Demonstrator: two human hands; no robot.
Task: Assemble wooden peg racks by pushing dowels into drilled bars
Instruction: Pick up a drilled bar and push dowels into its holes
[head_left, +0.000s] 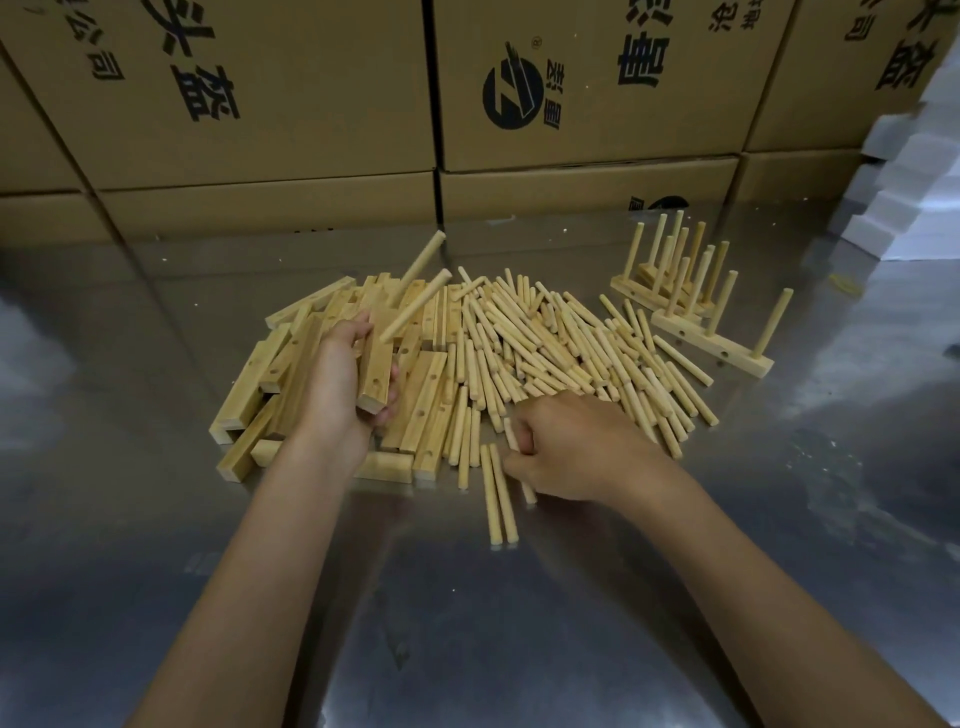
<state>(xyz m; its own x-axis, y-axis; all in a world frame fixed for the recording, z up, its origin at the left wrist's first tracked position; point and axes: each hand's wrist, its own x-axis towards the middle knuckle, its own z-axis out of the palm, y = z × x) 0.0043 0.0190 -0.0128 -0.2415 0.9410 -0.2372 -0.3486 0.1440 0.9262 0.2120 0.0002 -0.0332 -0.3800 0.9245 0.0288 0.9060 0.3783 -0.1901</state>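
My left hand (337, 384) grips a drilled wooden bar (375, 370) held above the bar pile, with two dowels (415, 306) standing out of it and one empty hole showing near its front end. My right hand (566, 447) rests at the near edge of the loose dowel heap (561, 348), its fingers curled around a single dowel (514, 441). A pile of drilled bars (291, 374) lies to the left of the dowels. Two loose dowels (498, 493) lie on the table just in front of my right hand.
Several finished peg racks (691, 301) stand at the back right on the shiny metal table (467, 597). Stacked cardboard boxes (311, 104) form a wall behind. White foam blocks (914, 171) are stacked at the far right.
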